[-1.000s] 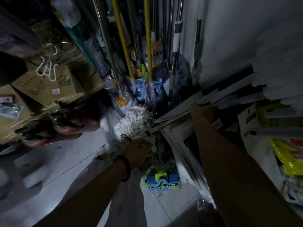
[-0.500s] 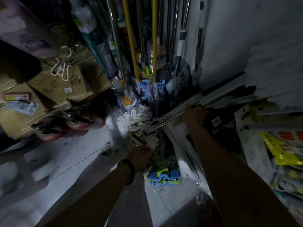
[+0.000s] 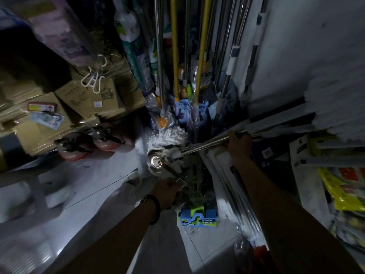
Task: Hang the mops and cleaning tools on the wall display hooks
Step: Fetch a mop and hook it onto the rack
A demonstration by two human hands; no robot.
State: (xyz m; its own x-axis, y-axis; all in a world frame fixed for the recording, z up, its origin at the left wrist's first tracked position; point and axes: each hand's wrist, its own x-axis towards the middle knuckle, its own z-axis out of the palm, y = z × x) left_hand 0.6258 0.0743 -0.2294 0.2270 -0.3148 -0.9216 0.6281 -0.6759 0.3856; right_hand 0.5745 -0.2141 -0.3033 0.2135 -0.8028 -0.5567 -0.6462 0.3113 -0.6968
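While the left hand (image 3: 166, 192), nearest, curls round what seems a thin metal rod (image 3: 172, 172), the right hand (image 3: 238, 144) farther right grips a steel handle (image 3: 205, 145) running left to the white mop head (image 3: 167, 137), which lies low beneath the far hanging poles (image 3: 173, 46).

- The tall yellow mop poles (image 3: 173, 46) run off the top edge, so their tops do not show.
- The left hand (image 3: 166, 191) shows only its back. Its fingers are hidden.
- The right hand (image 3: 238, 144) wraps round the shiny silver mop pole (image 3: 205, 146), and its fingertips are hidden behind the pole.
- The words on the blue and green packet (image 3: 198, 218) are too small to read.
- The brown cardboard boxes (image 3: 88, 95) look blurry.
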